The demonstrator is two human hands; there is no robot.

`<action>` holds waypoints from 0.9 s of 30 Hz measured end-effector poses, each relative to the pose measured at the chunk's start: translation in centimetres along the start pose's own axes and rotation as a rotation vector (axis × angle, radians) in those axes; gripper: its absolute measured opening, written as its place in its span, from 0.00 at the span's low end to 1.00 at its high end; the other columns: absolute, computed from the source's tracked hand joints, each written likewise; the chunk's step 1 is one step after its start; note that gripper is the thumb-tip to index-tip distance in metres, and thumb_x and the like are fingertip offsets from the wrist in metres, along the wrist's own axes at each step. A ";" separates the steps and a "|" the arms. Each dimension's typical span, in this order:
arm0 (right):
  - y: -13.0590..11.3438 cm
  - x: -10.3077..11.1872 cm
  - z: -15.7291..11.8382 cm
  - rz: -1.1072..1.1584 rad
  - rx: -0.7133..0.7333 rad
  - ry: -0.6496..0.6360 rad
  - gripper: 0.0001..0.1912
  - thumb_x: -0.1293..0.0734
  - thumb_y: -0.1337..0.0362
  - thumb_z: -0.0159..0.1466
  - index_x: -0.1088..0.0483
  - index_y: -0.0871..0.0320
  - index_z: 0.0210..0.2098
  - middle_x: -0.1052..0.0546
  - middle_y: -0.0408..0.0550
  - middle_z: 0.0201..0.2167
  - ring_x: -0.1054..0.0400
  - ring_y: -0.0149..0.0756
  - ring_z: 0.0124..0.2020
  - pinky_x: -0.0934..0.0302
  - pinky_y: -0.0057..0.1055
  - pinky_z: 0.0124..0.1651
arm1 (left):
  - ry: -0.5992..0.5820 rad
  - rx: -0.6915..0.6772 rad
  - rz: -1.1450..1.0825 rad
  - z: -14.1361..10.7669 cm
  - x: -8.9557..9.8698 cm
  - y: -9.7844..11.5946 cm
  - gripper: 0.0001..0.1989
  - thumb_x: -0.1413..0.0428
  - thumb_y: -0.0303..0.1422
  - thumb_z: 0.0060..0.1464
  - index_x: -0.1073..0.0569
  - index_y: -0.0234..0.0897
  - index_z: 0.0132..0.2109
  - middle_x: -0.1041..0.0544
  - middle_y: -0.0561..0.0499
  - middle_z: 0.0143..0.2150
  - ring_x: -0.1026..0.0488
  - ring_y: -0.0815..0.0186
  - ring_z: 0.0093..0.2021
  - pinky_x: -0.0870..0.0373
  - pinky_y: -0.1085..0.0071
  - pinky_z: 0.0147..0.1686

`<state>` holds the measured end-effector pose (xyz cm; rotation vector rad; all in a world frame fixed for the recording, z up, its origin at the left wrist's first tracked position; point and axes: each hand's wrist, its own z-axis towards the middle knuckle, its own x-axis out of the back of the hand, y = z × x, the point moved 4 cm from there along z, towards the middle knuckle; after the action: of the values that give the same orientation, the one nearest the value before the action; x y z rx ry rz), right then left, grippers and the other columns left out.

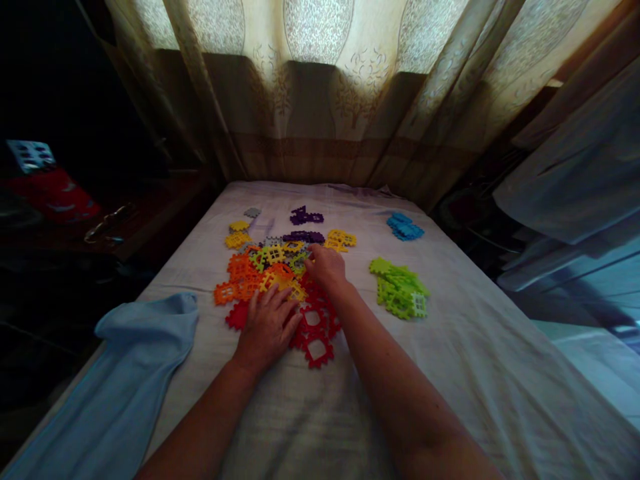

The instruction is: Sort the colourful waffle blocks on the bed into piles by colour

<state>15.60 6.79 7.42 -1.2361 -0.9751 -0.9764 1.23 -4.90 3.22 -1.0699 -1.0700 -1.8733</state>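
My left hand [270,327] lies with spread fingers on the front of a mixed heap of notched plastic building tiles. Its fingertips touch yellow tiles [280,280], and red tiles [317,347] stick out beside it. My right hand [326,265] reaches to the heap's far right side, fingers bent together by some green and grey tiles. What those fingers hold, if anything, is hidden. Orange tiles [243,270] make up the heap's left side. Dark purple tiles [303,237] lie along its far edge, close to more yellow tiles [341,239].
Sorted groups lie apart on the white sheet [320,433]: green tiles [399,288] and blue tiles [404,226] at right, purple tiles [305,215] behind, a grey tile [253,213] at back left. A light blue cloth [145,360] lies at left; a curtain [315,120] hangs behind.
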 end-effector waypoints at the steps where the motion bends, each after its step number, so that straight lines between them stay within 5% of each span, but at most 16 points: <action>1: 0.0 0.0 0.1 0.015 -0.014 -0.002 0.20 0.38 0.64 0.67 0.30 0.53 0.57 0.20 0.49 0.49 0.28 0.42 0.51 0.38 0.36 0.53 | 0.000 0.001 -0.005 0.0 0.0 0.0 0.17 0.51 0.42 0.65 0.23 0.44 0.53 0.27 0.46 0.62 0.39 0.50 0.68 0.51 0.41 0.67; 8: -0.3 -0.3 0.2 -0.013 -0.007 -0.031 0.18 0.36 0.57 0.66 0.28 0.53 0.53 0.21 0.52 0.50 0.29 0.45 0.53 0.38 0.38 0.54 | 0.007 -0.005 -0.008 0.1 -0.1 -0.1 0.17 0.50 0.42 0.65 0.23 0.45 0.54 0.26 0.46 0.62 0.39 0.50 0.68 0.50 0.42 0.67; 17: 0.5 0.5 0.9 0.139 -0.089 -0.007 0.19 0.37 0.64 0.64 0.26 0.50 0.53 0.20 0.46 0.50 0.28 0.39 0.51 0.36 0.32 0.52 | -0.015 -0.005 0.010 0.3 0.0 -0.2 0.18 0.52 0.43 0.65 0.23 0.45 0.53 0.26 0.46 0.62 0.39 0.49 0.68 0.47 0.41 0.65; 21: 4.1 3.0 0.7 0.191 -0.163 0.110 0.18 0.37 0.65 0.64 0.25 0.53 0.52 0.20 0.46 0.49 0.27 0.37 0.50 0.36 0.30 0.50 | -0.008 -0.013 0.012 0.3 0.1 -0.1 0.17 0.52 0.43 0.65 0.23 0.45 0.52 0.26 0.46 0.62 0.38 0.49 0.67 0.46 0.41 0.64; 27: 12.6 5.9 -2.1 0.060 -0.330 0.179 0.20 0.36 0.66 0.62 0.24 0.55 0.52 0.19 0.49 0.47 0.26 0.38 0.48 0.36 0.29 0.49 | 0.023 -0.032 0.008 0.2 -0.1 -0.3 0.16 0.51 0.41 0.65 0.23 0.46 0.52 0.25 0.46 0.61 0.38 0.49 0.67 0.46 0.42 0.64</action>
<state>29.51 5.29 9.32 -1.4127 -0.6489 -1.2116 1.05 -4.55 3.08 -1.0669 -1.0248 -1.8971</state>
